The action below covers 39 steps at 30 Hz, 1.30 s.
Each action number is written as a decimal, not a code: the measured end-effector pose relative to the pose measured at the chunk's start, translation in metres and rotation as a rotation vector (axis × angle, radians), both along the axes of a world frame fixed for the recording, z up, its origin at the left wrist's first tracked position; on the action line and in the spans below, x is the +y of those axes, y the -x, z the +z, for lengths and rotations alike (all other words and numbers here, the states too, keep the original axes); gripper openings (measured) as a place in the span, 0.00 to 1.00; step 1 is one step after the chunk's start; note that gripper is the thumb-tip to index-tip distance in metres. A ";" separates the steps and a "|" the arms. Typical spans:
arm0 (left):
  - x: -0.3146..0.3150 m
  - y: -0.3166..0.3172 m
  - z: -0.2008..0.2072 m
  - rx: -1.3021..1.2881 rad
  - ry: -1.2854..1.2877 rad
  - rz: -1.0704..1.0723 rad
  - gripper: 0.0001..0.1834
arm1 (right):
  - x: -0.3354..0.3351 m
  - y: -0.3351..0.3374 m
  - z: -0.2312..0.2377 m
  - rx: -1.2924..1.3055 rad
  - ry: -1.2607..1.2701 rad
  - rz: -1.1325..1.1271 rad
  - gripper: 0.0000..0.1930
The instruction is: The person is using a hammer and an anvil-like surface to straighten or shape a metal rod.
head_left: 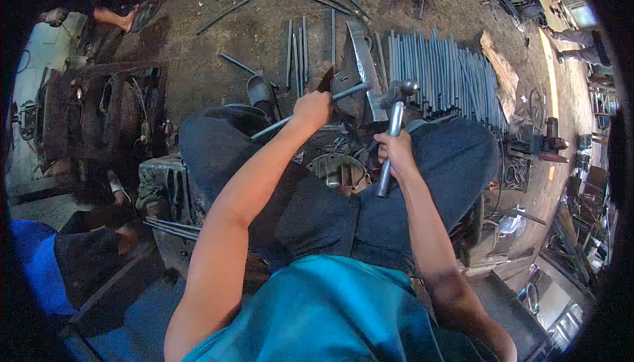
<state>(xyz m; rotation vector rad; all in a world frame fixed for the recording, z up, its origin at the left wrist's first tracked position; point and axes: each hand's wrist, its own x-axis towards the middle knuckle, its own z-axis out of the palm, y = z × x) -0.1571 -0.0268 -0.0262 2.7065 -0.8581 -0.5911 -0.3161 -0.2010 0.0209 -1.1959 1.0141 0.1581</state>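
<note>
My left hand (312, 109) is closed around a slim grey metal rod (349, 92), which slants up to the right and sticks out on both sides of the fist. In my right hand (396, 151) is a hammer (396, 121) with a shiny tubular metal handle, held upright in the picture. The dark hammer head (400, 90) is just right of the rod's far tip; whether they touch I cannot tell. Between them lies a long, bright, flat metal bar (364, 65), partly behind the rod. Low between my knees sits a round metal piece (339, 172).
Many similar rods (439, 75) lie side by side on the ground at the far right. Several loose rods (297, 52) are ahead of my left hand. A dark machine (109, 114) stands at left. Other people's legs (119, 17) show at upper left; a person in blue (39, 263) is lower left.
</note>
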 end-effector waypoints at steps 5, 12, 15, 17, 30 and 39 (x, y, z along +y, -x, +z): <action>-0.002 0.002 0.009 0.010 -0.003 0.007 0.12 | 0.000 0.000 -0.002 -0.021 0.009 -0.004 0.13; -0.003 0.004 0.007 0.150 0.060 0.012 0.23 | 0.002 0.000 -0.004 0.005 0.024 -0.028 0.11; -0.011 0.006 0.007 0.217 0.071 0.037 0.27 | 0.003 0.002 -0.011 0.015 0.102 -0.011 0.11; -0.013 0.006 0.004 0.249 0.058 0.051 0.28 | 0.005 0.005 -0.014 -0.016 0.127 0.026 0.11; -0.013 0.004 -0.004 0.303 0.061 -0.063 0.34 | 0.002 0.002 -0.011 0.009 0.105 0.021 0.10; -0.011 0.016 0.008 0.244 0.049 0.033 0.33 | 0.008 0.006 -0.024 0.017 0.244 0.067 0.15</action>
